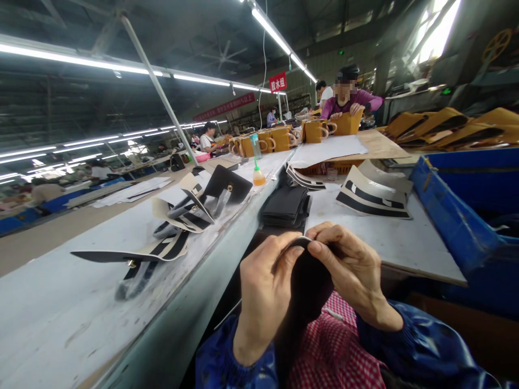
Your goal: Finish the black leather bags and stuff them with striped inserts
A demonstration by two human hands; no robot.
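My left hand (pixel 265 281) and my right hand (pixel 354 265) come together in front of my chest. Both pinch the top edge of a black leather-like panel (pixel 310 286), which hangs down over my lap; a thin pale line shows along that edge. To the left, on the long table, lie black-and-white bag pieces (pixel 133 255) with metal clasps and plastic-wrapped straps. Beyond my hands sits a stack of black panels (pixel 285 204). Pale curved pieces with black strips (pixel 373 194) rest on the board to the right.
A small bottle of amber liquid (pixel 258 176) with a green tip stands on the long table (pixel 101 319). Tan bags (pixel 279 139) line its far end, where a co-worker (pixel 348 102) handles another one. Blue bins (pixel 450 200) border the right side, with mustard-coloured pieces (pixel 450 127) behind.
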